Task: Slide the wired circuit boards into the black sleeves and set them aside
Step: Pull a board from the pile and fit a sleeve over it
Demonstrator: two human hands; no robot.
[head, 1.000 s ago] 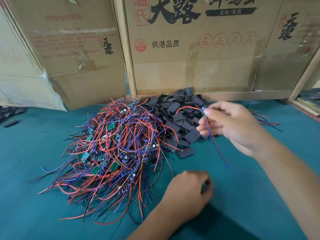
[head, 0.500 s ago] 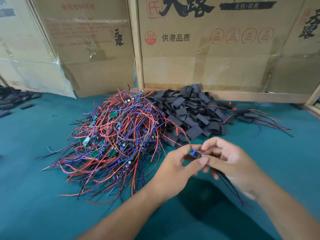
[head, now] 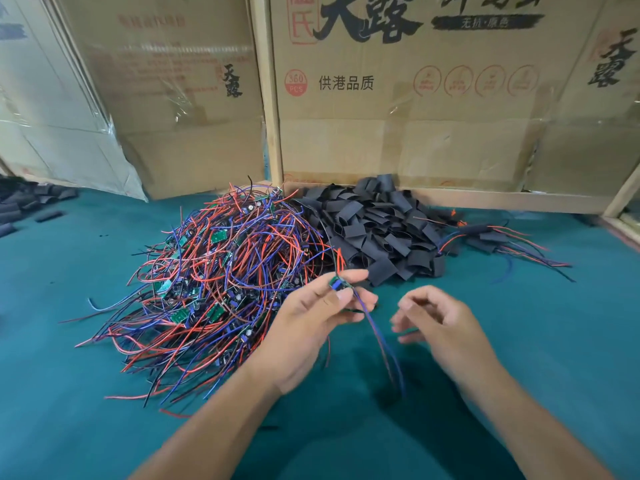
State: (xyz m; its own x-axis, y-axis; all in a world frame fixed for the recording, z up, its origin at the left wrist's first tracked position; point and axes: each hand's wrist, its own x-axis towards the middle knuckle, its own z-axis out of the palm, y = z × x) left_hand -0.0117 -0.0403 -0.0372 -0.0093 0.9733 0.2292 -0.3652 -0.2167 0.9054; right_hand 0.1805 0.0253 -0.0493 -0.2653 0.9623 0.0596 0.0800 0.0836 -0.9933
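Observation:
A big tangle of wired circuit boards point(head: 221, 278) with red, blue and black leads lies on the teal table. Right of it sits a heap of flat black sleeves point(head: 374, 230). My left hand point(head: 311, 323) pinches one small green circuit board point(head: 337, 283) between thumb and fingers, and its blue and black wires point(head: 384, 348) hang down toward me. My right hand point(head: 440, 317) hovers just right of it, fingers curled and apart, holding nothing. It is blurred.
Sleeved boards with trailing wires point(head: 491, 237) lie at the right of the sleeve heap. More black sleeves point(head: 27, 202) lie at the far left edge. Cardboard boxes point(head: 398, 98) wall off the back of the teal table point(head: 554, 341). A wooden frame edge point(head: 620, 220) stands at far right.
Both hands were together on the board half a second ago. My right hand has let go and drawn away to the right; my left hand keeps the board and lifted it slightly.

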